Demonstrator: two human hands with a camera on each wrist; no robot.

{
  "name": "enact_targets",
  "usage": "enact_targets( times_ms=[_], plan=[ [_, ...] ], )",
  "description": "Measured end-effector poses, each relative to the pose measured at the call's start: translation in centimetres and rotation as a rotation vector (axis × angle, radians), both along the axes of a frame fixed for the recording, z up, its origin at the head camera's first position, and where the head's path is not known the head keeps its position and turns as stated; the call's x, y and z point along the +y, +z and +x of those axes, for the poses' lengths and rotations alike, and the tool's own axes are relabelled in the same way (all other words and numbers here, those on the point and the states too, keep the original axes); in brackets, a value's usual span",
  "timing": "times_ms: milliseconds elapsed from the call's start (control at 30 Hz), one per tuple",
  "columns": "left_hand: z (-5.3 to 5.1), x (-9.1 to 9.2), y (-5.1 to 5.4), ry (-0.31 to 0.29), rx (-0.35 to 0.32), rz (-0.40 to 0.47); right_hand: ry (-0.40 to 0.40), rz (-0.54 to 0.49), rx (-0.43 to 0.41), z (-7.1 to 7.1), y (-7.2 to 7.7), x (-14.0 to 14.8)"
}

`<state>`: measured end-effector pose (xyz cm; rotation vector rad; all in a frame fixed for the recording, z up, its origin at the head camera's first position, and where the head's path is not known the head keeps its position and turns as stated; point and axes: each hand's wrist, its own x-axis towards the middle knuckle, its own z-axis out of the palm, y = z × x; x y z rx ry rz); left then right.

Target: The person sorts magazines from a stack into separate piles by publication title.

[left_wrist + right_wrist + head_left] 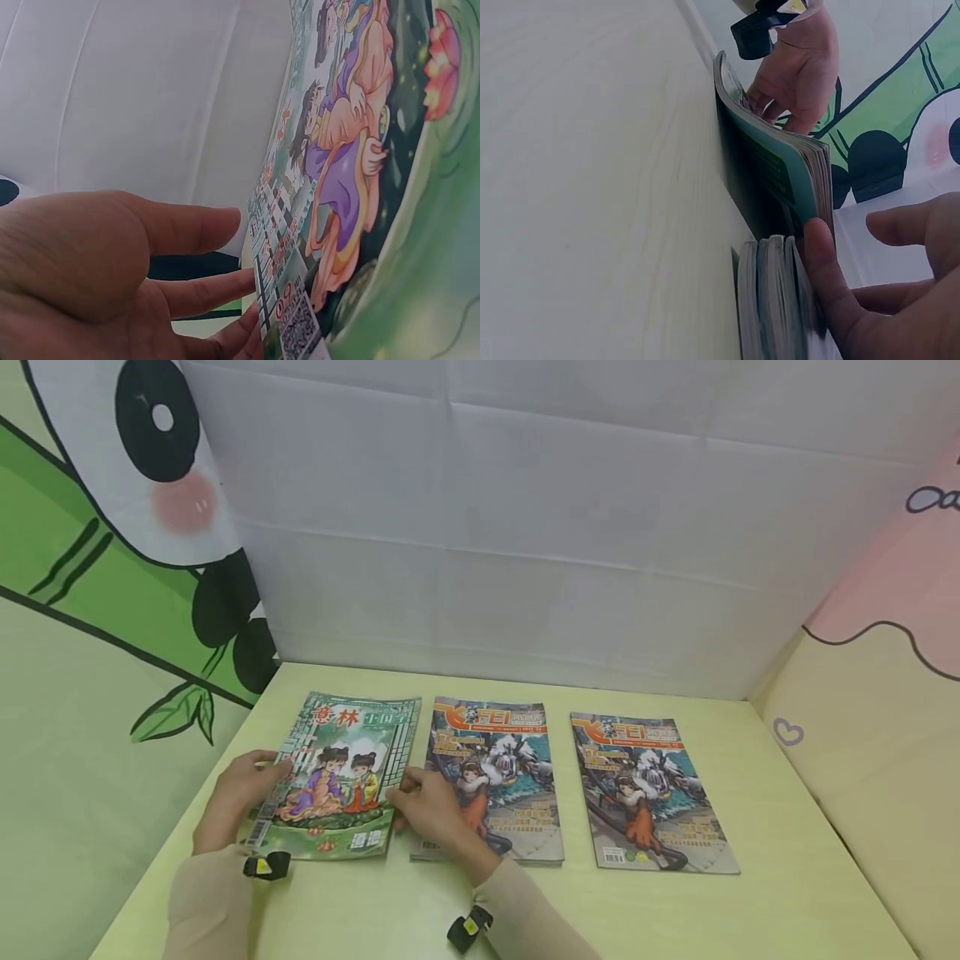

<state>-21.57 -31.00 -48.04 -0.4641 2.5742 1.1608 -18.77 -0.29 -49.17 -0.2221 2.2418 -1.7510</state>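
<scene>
A green magazine [337, 785] with two cartoon girls on its cover lies at the left of the table. In the right wrist view, part of its dark underside [742, 154] shows, curved and raised off the tabletop. My left hand [243, 789] is at its left edge; in the left wrist view, the thumb [199, 227] stays apart while straight fingers touch the edge. At the right edge is my right hand [435, 806], one finger [821, 244] touching the pages' side, the thumb apart from it. Beside that hand lies a stack of comic magazines [517, 777], partly covered by it.
A single comic magazine [648, 793] with the same cover as the stack lies farther right on the pale yellow table [795, 860]. Behind stands a white cloth wall [525, 568]. Painted side walls bound the left and the right.
</scene>
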Motion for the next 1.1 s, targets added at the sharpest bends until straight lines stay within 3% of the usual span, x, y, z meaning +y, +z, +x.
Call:
enact_targets(
  times_ms=[367,800,967,1100],
  plan=[
    [0.2,-0.1,0.0,-0.012,0.005,-0.012,0.005,-0.004,-0.029,0.9,1.1,0.4],
    [0.2,0.3,0.2,-0.014,0.016,-0.039,0.155,0.116,0.029,1.5,2.0,1.5],
    [0.2,0.6,0.3,0.005,0.078,-0.053,0.176,0.121,0.04,1.6,2.3,2.0],
    [0.2,0.9,0.4,0.059,0.142,-0.053,0.168,0.069,0.057,1.5,2.7,2.5]
  ],
)
